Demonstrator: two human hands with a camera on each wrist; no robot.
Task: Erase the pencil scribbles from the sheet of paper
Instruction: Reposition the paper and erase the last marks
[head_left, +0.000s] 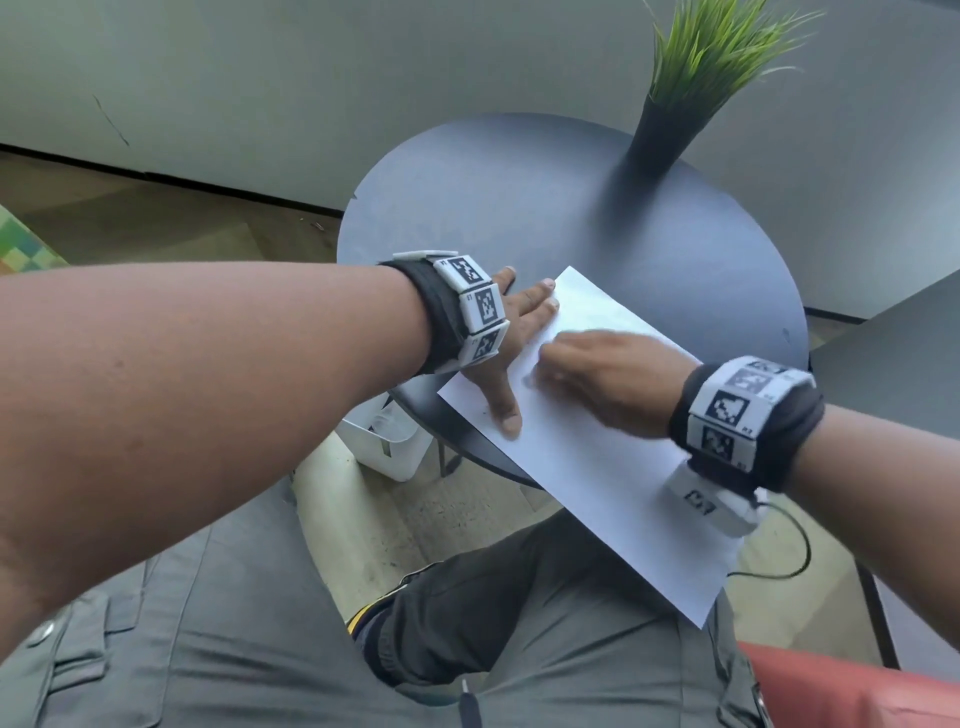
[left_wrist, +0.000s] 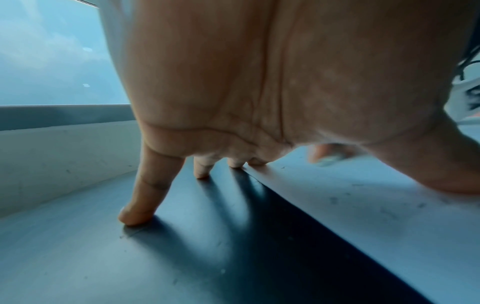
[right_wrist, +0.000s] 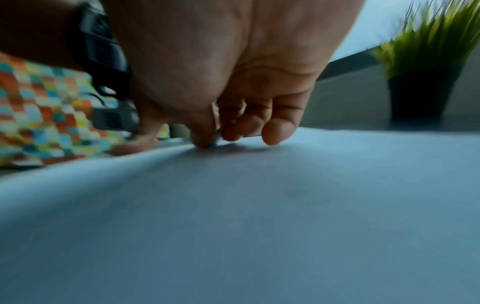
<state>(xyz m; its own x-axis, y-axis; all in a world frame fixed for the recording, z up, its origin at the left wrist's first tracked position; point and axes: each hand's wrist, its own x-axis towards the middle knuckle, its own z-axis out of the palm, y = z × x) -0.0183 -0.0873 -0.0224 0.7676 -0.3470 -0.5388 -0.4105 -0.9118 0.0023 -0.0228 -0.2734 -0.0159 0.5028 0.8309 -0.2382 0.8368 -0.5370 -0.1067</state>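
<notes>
A white sheet of paper (head_left: 597, 467) lies slantwise on the round dark table (head_left: 519, 208), its near corner hanging past the edge over my lap. My left hand (head_left: 511, 332) lies flat with spread fingers on the sheet's left edge, thumb (left_wrist: 441, 174) on the paper (left_wrist: 363, 205) and little finger (left_wrist: 140, 205) on the table. My right hand (head_left: 550, 364) is blurred on the sheet's upper half and pinches a small pale eraser (left_wrist: 328, 160) against the paper (right_wrist: 259, 205). Faint grey marks (head_left: 597, 312) show beyond it.
A black vase of green grass (head_left: 670, 130) stands at the table's far right, also in the right wrist view (right_wrist: 426, 82). A white bin (head_left: 389, 441) sits on the floor under the table's left edge. A second dark tabletop (head_left: 909, 353) is at the right.
</notes>
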